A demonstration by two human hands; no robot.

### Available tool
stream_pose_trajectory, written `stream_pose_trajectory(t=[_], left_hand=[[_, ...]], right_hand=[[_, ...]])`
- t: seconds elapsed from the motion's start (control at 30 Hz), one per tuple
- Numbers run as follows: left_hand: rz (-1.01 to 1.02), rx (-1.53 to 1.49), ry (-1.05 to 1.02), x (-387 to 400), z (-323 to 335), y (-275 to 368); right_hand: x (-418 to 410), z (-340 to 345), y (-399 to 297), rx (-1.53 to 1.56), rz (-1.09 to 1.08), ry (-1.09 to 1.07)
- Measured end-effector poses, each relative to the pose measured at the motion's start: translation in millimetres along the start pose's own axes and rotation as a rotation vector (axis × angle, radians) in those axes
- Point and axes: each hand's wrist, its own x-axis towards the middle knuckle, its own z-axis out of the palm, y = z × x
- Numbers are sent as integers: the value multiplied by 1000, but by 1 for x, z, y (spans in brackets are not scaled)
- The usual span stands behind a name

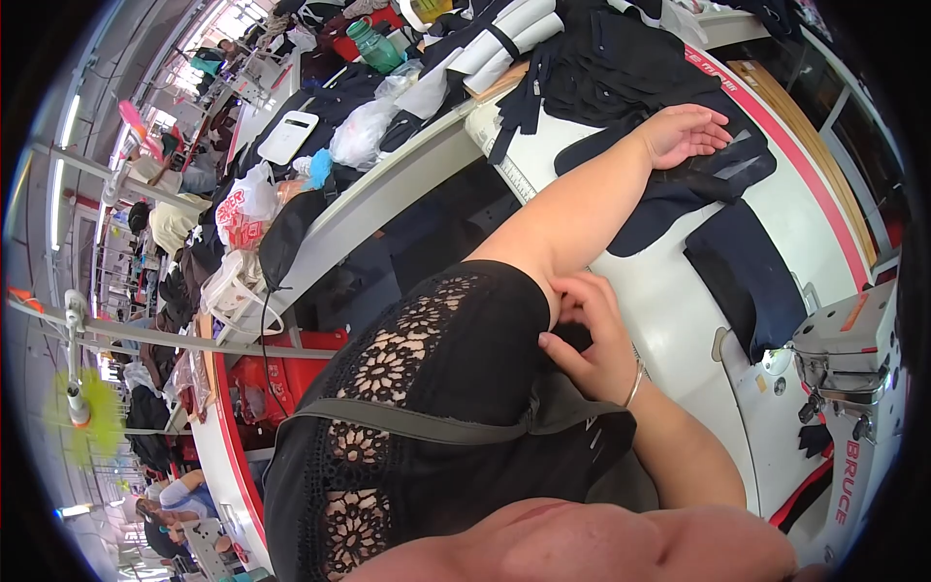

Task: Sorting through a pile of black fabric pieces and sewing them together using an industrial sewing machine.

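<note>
My left arm reaches across the white sewing table. My left hand is over dark cut fabric pieces, its fingers slightly curled and apart with nothing in them. My right hand, with a bangle at the wrist, touches my left upper arm at the hem of the black lace sleeve. Its thumb and fingers are apart; the palm side is partly hidden. A folded navy fabric piece lies between my left hand and the Bruce sewing machine.
A heap of black garment pieces lies at the table's far end. On the adjoining table are a white power bank-like device, plastic bags, a green bottle and white rolls. Another person sits at the lower left.
</note>
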Motion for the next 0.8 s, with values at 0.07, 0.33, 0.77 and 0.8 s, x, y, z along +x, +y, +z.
stream_pose_trajectory(t=[0.07, 0.33, 0.77, 0.8], left_hand=[[-1, 1, 12, 0, 0, -1], [-12, -72, 0, 3, -6, 1], [-3, -45, 9, 0, -3, -2], [-1, -45, 10, 0, -3, -1]], right_hand=[[-7, 3, 9, 95, 76, -29], [3, -2, 0, -311, -308, 84], [-6, 0, 8, 48, -138, -93], [-6, 1, 10, 125, -128, -101]])
